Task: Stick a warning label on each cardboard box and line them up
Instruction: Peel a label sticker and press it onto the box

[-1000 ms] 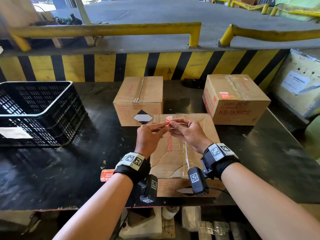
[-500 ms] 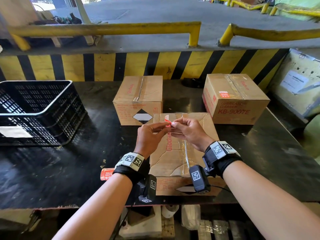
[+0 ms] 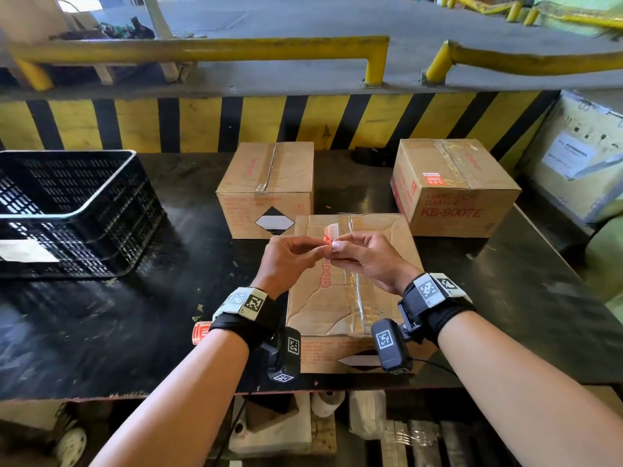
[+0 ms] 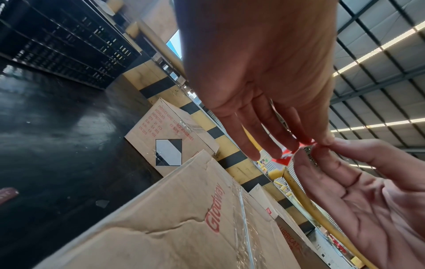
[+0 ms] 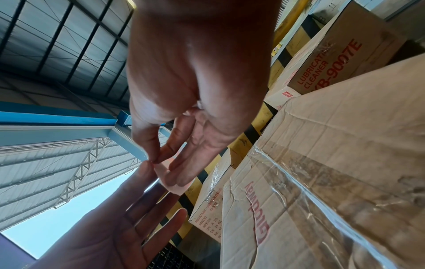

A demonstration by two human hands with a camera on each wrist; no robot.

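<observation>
From the head view, three brown cardboard boxes stand on the black tabletop (image 3: 101, 332): a creased taped box (image 3: 350, 298) directly under the hands, a taped box with a black-and-white diamond mark (image 3: 269, 183) just beyond the left hand, and a box printed KB-9007E (image 3: 455, 187) beyond and to the right of the right hand. That last box carries one small red label (image 3: 432, 178) on its top. One black slatted plastic crate (image 3: 67, 210) sits far to the left of the left hand, and one red-and-white roll of labels (image 3: 201, 333) lies on the tabletop beside the left wrist. The left hand (image 3: 286, 261) and right hand (image 3: 367, 261) meet above the creased box, both pinching one small red-and-white warning label (image 3: 330, 234), which curls upward between their fingertips.

From the left wrist view, the left hand (image 4: 264, 72) has its thumb and forefinger closed on the label (image 4: 285, 158), the other fingers nearly straight; the right hand (image 4: 368, 200) grips it from the opposite side, palm open to the camera. The creased box (image 4: 184, 227) lies below, the diamond-marked box (image 4: 165, 138) beyond it.

From the right wrist view, the right hand (image 5: 195, 81) pinches the pale underside of the label (image 5: 171, 182) with thumb and fingers, and the left hand (image 5: 115, 227) touches it with its fingers extended. The creased box (image 5: 333, 182) is beneath, the KB-9007E box (image 5: 333, 54) past it.
</observation>
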